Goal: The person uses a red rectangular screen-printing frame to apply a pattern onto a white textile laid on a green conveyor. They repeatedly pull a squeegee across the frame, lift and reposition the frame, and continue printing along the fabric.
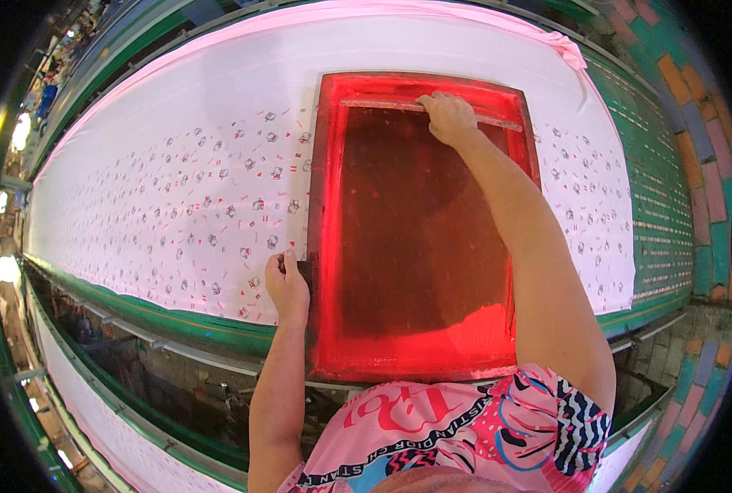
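Observation:
A printing screen (415,238) lies on white fabric (177,172) patterned with small grey and red figures; red ink coats its border and pools along its near end. My right hand (450,117) is closed on a long, pale squeegee bar (382,105) across the screen's far end. My left hand (290,281) has its fingers curled at a dark tab (307,271) on the screen's left side, apparently gripping it.
A green table edge (185,324) runs beneath the fabric, with bare green surface (658,164) at the right. Bunched pink cloth (567,53) lies along the far edge. Another white-covered table (87,386) is at the lower left, and coloured paving (703,107) lies at the right.

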Demonstrator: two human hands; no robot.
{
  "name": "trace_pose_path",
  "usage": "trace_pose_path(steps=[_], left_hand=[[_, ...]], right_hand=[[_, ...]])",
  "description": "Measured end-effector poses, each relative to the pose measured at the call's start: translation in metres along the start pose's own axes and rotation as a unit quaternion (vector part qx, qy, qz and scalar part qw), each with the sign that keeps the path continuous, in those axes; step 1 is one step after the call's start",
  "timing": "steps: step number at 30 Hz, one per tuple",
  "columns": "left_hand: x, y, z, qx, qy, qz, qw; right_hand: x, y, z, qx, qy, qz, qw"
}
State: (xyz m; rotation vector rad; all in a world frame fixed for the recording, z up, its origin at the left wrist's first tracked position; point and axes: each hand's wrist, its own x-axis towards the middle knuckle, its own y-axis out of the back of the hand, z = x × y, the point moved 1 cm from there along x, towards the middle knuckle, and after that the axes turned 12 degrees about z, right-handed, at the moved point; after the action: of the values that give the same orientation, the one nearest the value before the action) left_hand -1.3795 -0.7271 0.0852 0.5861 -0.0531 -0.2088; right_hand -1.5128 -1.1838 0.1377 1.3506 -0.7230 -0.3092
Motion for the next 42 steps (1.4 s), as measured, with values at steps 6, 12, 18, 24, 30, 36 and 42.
trace_pose_path(steps=[6,12,18,24,30,36,42], left_hand=[[-0.005,0.002,0.013,0.035,0.001,0.025,0.999],[-0.004,0.003,0.0,0.025,0.016,0.032,0.999],[-0.007,0.001,0.009,0.042,-0.019,0.042,0.998],[-0.001,0.002,0.001,0.05,-0.051,0.029,0.997],[-0.004,0.002,0.012,0.047,-0.065,-0.003,0.997],[0.011,-0.004,-0.006,0.04,-0.136,-0.047,0.989],[0.013,-0.012,-0.013,0.039,-0.173,-0.03,0.984]], right_hand=[[0.03,-0.008,0.019,0.027,-0.006,0.017,0.999],[0.029,-0.015,0.036,0.058,0.012,0.076,0.995],[0.026,-0.013,0.047,0.034,0.011,0.034,0.999],[-0.008,0.019,0.029,0.043,0.019,-0.024,0.999],[-0.098,0.054,-0.012,0.046,0.024,-0.051,0.997],[-0.21,0.086,-0.064,0.06,0.035,-0.065,0.995],[-0.318,0.125,-0.123,0.067,0.021,-0.077,0.995]])
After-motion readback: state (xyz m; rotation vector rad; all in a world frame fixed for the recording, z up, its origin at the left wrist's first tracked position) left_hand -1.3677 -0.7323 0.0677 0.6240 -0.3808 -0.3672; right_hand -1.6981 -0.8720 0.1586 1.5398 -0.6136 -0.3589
